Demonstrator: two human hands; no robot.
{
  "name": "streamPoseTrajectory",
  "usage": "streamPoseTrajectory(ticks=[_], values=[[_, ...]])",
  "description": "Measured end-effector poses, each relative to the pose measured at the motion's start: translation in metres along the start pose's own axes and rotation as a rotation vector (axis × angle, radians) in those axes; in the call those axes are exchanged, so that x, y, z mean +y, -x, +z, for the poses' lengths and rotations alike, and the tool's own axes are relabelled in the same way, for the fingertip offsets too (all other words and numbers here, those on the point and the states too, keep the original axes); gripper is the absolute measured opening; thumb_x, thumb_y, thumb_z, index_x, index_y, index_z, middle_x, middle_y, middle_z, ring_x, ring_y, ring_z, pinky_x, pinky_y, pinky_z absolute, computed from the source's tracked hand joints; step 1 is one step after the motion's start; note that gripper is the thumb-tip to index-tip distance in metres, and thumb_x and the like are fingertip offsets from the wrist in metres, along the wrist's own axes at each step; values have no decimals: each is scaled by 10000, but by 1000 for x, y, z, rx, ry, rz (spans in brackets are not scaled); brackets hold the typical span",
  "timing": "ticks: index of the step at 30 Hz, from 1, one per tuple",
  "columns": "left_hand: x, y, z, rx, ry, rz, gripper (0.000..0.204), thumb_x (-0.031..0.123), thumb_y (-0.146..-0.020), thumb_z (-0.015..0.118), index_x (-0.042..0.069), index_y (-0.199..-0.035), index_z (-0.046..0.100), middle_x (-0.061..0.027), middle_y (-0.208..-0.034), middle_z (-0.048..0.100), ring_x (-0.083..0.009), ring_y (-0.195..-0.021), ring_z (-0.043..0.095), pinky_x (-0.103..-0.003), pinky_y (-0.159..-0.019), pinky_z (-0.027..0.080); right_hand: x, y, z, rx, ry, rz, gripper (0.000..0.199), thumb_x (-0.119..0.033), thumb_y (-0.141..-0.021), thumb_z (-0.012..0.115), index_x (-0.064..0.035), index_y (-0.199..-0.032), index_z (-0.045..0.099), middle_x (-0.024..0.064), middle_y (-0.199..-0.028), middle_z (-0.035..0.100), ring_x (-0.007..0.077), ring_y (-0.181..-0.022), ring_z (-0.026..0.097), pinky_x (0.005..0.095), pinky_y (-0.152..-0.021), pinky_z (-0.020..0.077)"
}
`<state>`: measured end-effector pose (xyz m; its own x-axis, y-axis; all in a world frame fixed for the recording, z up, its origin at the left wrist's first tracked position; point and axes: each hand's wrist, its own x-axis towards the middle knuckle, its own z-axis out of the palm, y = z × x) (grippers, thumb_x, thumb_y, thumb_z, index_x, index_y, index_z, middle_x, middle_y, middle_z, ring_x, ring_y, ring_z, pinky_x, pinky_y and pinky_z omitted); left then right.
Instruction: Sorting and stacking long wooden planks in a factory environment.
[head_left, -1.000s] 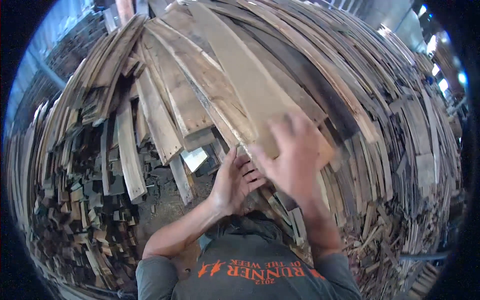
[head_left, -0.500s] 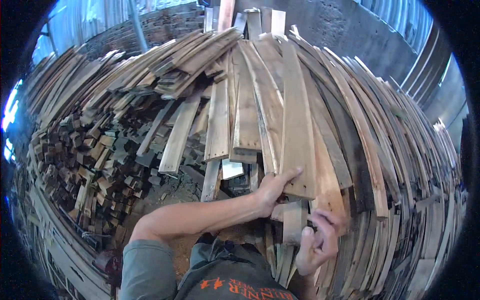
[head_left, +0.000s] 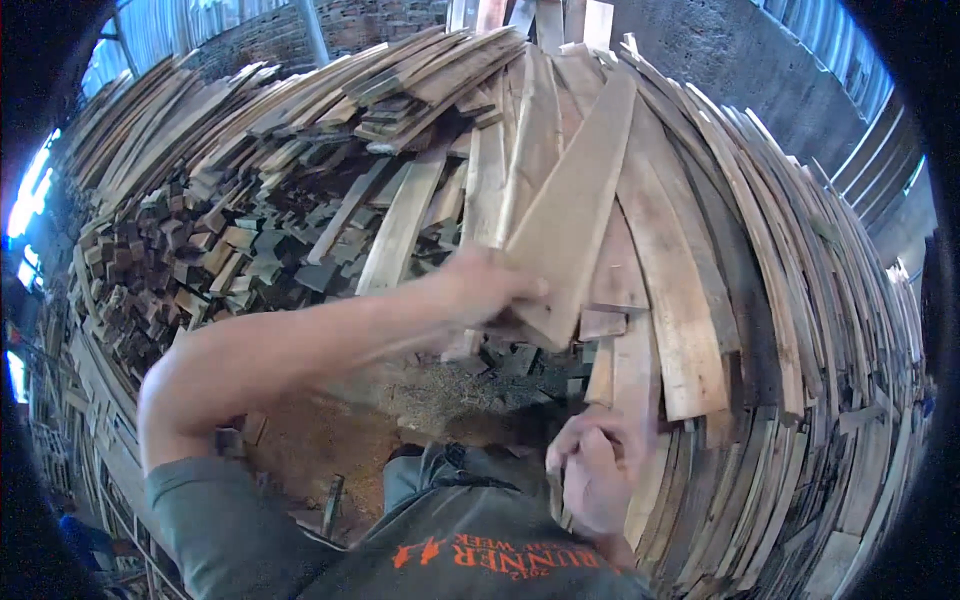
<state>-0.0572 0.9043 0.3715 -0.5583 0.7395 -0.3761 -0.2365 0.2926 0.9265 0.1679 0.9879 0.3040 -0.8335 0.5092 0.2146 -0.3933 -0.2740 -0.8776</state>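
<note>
My left hand [head_left: 490, 287] grips the near end of a wooden plank [head_left: 575, 200], thumb on its upper face. The plank lies aslant over the pile, its far end pointing up and to the right. My right hand [head_left: 597, 465] is lower and further right, in front of my shirt. Its fingers are curled in, slightly blurred, and no board shows in them. Just beyond that hand is the near end of a pale board [head_left: 632, 370]. A wider plank [head_left: 680, 330] lies to the right of it.
Stacked long boards [head_left: 790, 280] fan out along the right side. At left is a heap of short wood blocks [head_left: 190, 260], with more planks [head_left: 430, 90] piled behind it. Sawdust covers the floor [head_left: 330, 440] before me. A grey wall [head_left: 720, 70] stands at the back.
My left hand has swung the plank's near end to the left, so the plank now lies aslant. My right hand has shifted slightly left and its fingers have curled in. The view has shifted too.
</note>
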Motion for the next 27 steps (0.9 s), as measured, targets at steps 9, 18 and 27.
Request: streamPoseTrajectory(ticks=[9, 18, 27], values=[[3, 174, -150, 101, -307, -51, 613, 300, -816, 761, -76, -1238, 525, -96, -1000, 668, -155, -914, 620, -306, -823, 495, 103, -52, 100, -97, -631, 665, 505, -465, -1008, 397, -37, -1242, 528, 122, -942, 619, 266, -890, 604, 408, -719, 508], [-54, 312, -309, 342, -1097, -2, 575, 280, -748, 755, 37, -1199, 493, -201, -1011, 628, -409, -975, 595, -462, -803, 461, 163, -120, 193, 283, -708, 511, 916, -696, -879, 466, 131, -1270, 414, 236, -1289, 485, 380, -1247, 442, 555, -1089, 327], [-80, 415, -410, 367, -1242, 17, 675, 363, -788, 743, 83, -1345, 484, -179, -1140, 633, -364, -1018, 629, -461, -858, 490, 237, -218, 225, 291, -963, 522, 854, -636, -778, 659, -90, -1391, 423, 142, -1115, 527, 304, -1027, 490, 484, -960, 388]])
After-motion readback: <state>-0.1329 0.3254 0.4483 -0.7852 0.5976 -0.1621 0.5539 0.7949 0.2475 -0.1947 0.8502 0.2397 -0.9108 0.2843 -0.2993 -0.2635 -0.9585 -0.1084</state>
